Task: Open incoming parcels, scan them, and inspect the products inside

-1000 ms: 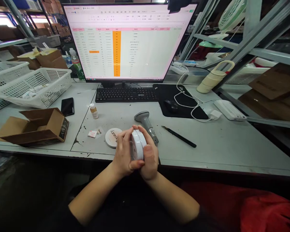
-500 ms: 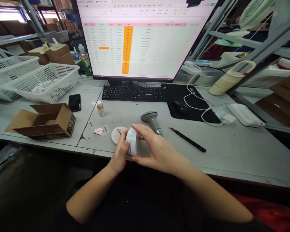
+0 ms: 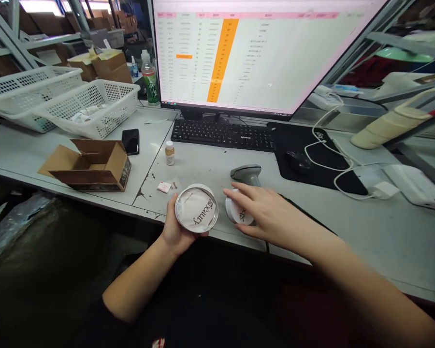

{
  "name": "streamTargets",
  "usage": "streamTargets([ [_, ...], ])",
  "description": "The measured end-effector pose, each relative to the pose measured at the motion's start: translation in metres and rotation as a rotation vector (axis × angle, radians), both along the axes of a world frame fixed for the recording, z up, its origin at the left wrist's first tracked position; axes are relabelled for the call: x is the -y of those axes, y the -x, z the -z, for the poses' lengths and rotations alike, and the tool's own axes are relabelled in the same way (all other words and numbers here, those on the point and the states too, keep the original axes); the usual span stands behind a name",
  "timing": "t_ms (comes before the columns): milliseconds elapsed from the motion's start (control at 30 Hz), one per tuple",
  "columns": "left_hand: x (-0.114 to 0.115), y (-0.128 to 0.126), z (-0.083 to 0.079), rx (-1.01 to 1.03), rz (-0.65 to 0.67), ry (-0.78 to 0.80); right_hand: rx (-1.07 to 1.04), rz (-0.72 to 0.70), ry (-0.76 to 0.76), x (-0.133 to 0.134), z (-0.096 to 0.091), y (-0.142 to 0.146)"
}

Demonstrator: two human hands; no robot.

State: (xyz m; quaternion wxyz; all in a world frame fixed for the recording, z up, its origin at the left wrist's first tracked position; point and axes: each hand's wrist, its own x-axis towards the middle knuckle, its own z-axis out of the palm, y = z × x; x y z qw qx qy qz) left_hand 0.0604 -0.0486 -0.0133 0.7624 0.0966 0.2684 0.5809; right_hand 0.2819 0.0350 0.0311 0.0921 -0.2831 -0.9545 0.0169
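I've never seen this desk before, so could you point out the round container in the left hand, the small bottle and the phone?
Round container [image 3: 196,210]: head view, on its lettered face.
Small bottle [image 3: 170,155]: head view, on its body.
Phone [image 3: 130,141]: head view, on its dark upper face.

A round, silver-rimmed white container [image 3: 195,210] marked "beauty" is held face-up. A thick, printed white disc [image 3: 234,210] is gripped alongside.

Bright windows [image 3: 41,7] glow beyond grey metal shelving [image 3: 52,42] and a pale, chipped desk [image 3: 203,169].
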Motion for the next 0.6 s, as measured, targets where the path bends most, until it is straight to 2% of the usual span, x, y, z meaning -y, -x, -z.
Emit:
streamTargets([
  [67,0.001,0.0,0.003,-0.03,-0.082,0.008,0.121,0.003,-0.012,-0.006,0.014,0.008],
  [133,0.002,0.0,0.007,-0.083,-0.155,0.02,0.077,-0.016,-0.026,-0.006,0.015,0.018],
  [267,0.004,-0.004,0.013,-0.184,-0.263,-0.033,-0.303,-0.096,-0.027,0.014,-0.014,0.044],
  [367,0.007,-0.008,0.016,-0.212,-0.264,-0.116,-0.375,-0.178,-0.005,0.032,-0.03,0.067],
  [467,0.008,-0.012,0.017,-0.249,-0.261,-0.184,-0.38,-0.192,0.069,0.037,-0.024,0.083],
  [600,0.007,-0.013,0.018,-0.263,-0.252,-0.168,-0.542,-0.202,0.158,0.032,-0.01,0.086],
])
